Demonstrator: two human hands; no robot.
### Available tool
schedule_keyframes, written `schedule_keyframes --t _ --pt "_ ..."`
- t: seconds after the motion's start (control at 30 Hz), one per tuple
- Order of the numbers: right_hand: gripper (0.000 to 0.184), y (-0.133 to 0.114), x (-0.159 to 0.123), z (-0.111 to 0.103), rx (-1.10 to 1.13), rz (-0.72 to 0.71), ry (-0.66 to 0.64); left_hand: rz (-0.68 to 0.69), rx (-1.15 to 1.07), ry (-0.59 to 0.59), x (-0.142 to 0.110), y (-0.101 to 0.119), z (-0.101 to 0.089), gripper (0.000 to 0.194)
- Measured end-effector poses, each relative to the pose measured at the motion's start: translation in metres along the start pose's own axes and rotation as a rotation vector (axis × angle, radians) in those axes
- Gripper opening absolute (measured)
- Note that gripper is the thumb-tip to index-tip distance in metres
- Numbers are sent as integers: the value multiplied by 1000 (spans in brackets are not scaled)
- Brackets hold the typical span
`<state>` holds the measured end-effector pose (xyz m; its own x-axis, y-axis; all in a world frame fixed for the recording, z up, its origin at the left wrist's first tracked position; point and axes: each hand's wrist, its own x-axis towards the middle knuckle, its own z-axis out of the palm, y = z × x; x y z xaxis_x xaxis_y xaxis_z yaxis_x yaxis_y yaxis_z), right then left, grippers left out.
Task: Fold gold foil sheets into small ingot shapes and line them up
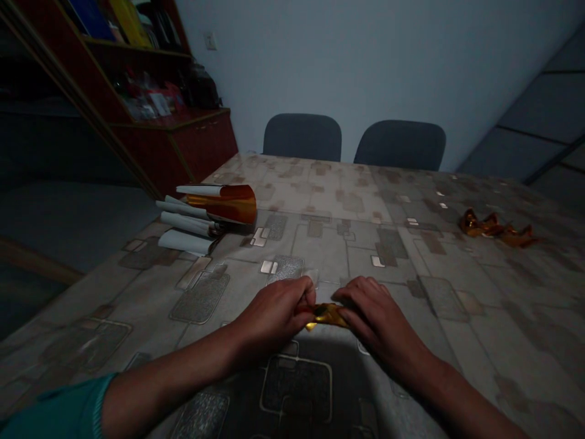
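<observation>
Between my two hands, low over the table, is a small piece of folded gold foil paper [329, 314]. My left hand [286, 308] pinches its left end with curled fingers. At the right end, my right hand [372, 311] grips it between thumb and fingers. The ends of the foil are hidden under my fingertips. Several folded gold foil pieces [496, 228], curved up at their tips, sit in a row on the right of the table. Curled gold foil sheets [237, 204] with pale backs lie in a loose stack at the left.
A patterned cloth [320, 250] covers the table. Beyond its far edge stand two grey chairs, a left one [301, 135] and a right one [402, 143], before a pale wall. A reddish wooden cabinet [183, 143] with cluttered shelves is at the back left.
</observation>
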<state>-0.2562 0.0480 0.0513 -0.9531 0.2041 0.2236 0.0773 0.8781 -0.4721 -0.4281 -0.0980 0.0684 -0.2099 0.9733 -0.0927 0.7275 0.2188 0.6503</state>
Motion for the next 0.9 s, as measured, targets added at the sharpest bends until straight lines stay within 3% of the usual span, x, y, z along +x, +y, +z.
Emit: schedule_keyframes --t 0.1,0.2,0.47,0.7,0.8,0.9 --pt "18 -3 2 -6 106 3 -9 37 -50 29 -1 0 3 20" --pt "13 -10 4 -9 168 27 -30 50 -124 31 -1 1 3 14" --pt "20 -21 3 -16 406 219 123 -168 -780 178 0 7 6 15" --pt "28 -13 4 -15 592 285 228 -142 -798 343 3 13 -10 6" --pt "38 -10 2 -12 452 236 210 -146 -891 480 3 2 -13 8" --pt "26 -12 -1 -7 88 15 65 -171 -982 553 4 -8 -11 14"
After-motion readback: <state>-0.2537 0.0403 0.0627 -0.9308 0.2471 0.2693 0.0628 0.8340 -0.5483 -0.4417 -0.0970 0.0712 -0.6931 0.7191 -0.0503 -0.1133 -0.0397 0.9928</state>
